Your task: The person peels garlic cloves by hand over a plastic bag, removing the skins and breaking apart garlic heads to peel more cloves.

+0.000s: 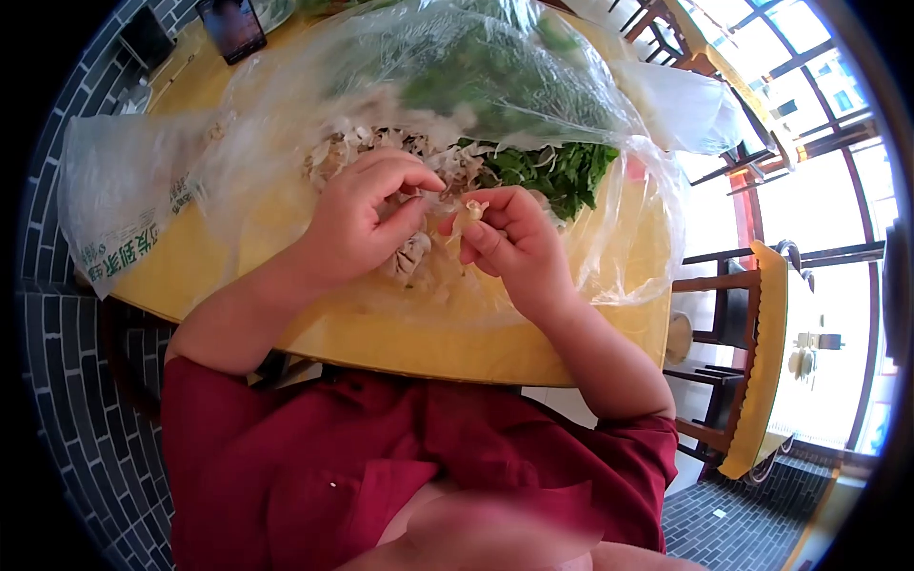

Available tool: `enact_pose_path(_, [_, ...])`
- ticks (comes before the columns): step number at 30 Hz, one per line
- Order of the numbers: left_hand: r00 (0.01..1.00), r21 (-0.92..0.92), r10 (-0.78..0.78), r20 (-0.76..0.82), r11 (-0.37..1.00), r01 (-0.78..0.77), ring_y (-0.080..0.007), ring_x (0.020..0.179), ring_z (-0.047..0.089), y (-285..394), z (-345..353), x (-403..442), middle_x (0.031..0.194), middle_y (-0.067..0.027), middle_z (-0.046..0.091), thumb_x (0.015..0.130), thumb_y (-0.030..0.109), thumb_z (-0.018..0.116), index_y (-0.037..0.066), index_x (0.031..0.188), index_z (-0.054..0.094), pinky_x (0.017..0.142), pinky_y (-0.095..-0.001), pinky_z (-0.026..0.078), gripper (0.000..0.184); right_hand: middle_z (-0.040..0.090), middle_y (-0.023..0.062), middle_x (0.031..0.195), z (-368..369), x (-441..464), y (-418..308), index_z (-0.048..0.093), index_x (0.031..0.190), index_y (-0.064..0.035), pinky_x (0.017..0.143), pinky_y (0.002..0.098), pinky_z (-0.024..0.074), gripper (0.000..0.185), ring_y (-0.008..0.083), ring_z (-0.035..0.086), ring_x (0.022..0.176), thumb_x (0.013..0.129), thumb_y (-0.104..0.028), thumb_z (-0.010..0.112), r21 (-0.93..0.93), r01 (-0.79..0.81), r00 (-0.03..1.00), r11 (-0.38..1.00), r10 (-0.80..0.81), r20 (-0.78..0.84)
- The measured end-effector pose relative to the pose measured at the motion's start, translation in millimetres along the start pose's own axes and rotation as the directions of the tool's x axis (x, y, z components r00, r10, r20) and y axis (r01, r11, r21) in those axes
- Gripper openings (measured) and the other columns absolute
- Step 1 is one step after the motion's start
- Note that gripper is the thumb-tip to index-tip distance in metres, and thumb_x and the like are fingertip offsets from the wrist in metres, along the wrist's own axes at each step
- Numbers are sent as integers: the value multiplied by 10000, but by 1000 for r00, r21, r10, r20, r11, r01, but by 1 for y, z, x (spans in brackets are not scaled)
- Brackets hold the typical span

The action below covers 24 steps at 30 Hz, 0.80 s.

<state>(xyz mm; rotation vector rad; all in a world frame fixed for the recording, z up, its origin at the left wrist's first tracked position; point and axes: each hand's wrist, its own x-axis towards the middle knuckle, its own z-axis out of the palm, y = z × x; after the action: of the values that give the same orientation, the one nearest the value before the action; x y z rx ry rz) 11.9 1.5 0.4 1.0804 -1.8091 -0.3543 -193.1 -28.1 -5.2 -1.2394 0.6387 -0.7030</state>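
Observation:
My right hand (pixel 519 249) pinches a pale garlic clove (pixel 470 213) with papery skin at its tip between thumb and fingers. Just left of it, my left hand (pixel 367 217) is curled, with a gap between thumb and index finger and nothing visible in it. Partly covered by my left hand, a garlic bulb (pixel 411 255) rests on the plastic. Beyond both hands lies a heap of garlic skins (pixel 447 160). Green leafy vegetables (pixel 562 174) lie to the right of the heap, partly under a clear plastic bag (pixel 476 71).
A yellow-covered table (pixel 381 344) carries everything. A printed plastic bag (pixel 133 205) spreads over its left side, and a phone (pixel 231 29) stands at the far left. Chairs (pixel 728 347) and another yellow-covered table (pixel 762 381) are to the right, near bright windows.

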Motion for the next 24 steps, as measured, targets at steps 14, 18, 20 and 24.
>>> enact_pose_path(14, [993,-184,-109,50,976,116,-126,641,593,13,4,-7,801,-63,636,734,-23,667,27,885,662,551,-237,475,159,651,98,903,5,1,15,514,1049,8,630,260,504,241,131,644,721,854,-68,635,-308,129,989,943,-143,-26])
enact_pose_path(18, [994,-215,-109,26,970,112,-108,622,581,10,9,-9,799,-64,634,723,-33,648,20,875,657,534,-231,465,161,653,99,903,7,0,15,521,1042,6,635,268,506,242,136,646,716,845,-66,642,-376,125,988,918,-151,-40])
enact_pose_path(20, [992,-252,-128,13,959,127,-97,612,571,9,13,-12,800,-63,632,721,-32,642,16,870,653,522,-228,458,156,654,101,903,8,0,15,527,1035,4,640,275,507,239,145,648,723,840,-67,646,-387,120,988,914,-148,-43])
enact_pose_path(24, [988,-234,-148,50,960,156,-95,661,571,10,12,-13,827,-65,619,720,-55,618,10,863,631,542,-224,459,157,658,114,906,8,0,17,543,1018,-6,660,305,515,246,190,656,770,823,-88,668,-447,125,985,886,-163,-49])
